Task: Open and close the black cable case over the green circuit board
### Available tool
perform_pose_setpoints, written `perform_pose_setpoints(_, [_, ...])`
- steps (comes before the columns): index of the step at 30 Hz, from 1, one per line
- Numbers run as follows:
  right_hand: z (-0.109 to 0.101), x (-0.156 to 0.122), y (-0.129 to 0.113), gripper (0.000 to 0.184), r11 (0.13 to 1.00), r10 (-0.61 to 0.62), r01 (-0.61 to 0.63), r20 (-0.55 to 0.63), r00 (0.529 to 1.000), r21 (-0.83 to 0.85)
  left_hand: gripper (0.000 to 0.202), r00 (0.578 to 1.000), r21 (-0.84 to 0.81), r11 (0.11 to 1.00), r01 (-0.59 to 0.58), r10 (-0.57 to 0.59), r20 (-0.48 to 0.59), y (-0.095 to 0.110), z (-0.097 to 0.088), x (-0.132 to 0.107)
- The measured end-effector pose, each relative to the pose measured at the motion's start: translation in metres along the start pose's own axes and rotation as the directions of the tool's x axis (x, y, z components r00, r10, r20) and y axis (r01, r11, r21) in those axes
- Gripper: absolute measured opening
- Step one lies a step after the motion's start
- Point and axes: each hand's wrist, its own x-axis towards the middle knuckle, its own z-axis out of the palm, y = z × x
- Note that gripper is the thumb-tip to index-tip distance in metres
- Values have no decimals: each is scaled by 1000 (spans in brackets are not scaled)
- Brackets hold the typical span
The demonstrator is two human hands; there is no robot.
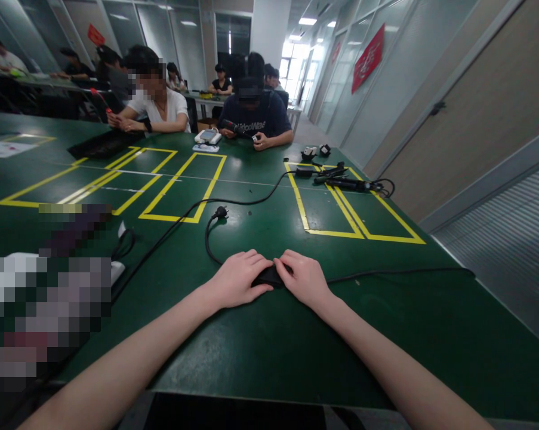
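Left hand [239, 279] and right hand [307, 279] are pinching a black power adapter [268, 276] between their fingers, one hand at each end.

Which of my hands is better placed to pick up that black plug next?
Your left hand, most likely: the black plug lies just beyond it, with its cord curving down toward that hand. Your right hand sits farther from the plug. Both hold the black box.
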Motion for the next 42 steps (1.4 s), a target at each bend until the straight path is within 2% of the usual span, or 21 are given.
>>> perform_pose_setpoints(6, [-8,0,1,27,981,-188,186,28,982,62,32,995,110,990,88,-84,-47,-3,2,2])
perform_pose_setpoints(9, [-9,0,5,40,962,-263,257,57,963,91,36,994,117,988,102,-96,-50,-5,1,2])
perform_pose_setpoints(17, [-5,0,9,34,972,-235,234,120,964,23,42,995,98,991,96,-93,-26,-10,0,0])
perform_pose_setpoints(22, [-8,2,8,30,976,-217,218,138,966,11,31,993,83,990,113,-108,-57,-18,0,0])
perform_pose_setpoints(28, [-11,3,7,24,978,-208,208,158,965,16,28,988,27,991,129,-127,-89,-30,-7,-4])
perform_pose_setpoints(32, [-11,3,9,25,966,-260,259,95,961,29,30,996,27,998,54,-52,-74,-36,-11,-7])
perform_pose_setpoints(37, [-7,3,12,28,913,-389,392,-54,920,109,29,994,52,999,2,3,-112,-36,-9,-8])
perform_pose_setpoints(42, [-5,2,11,25,899,-403,414,-103,910,144,29,981,-32,997,-66,59,-183,-34,-3,-7])
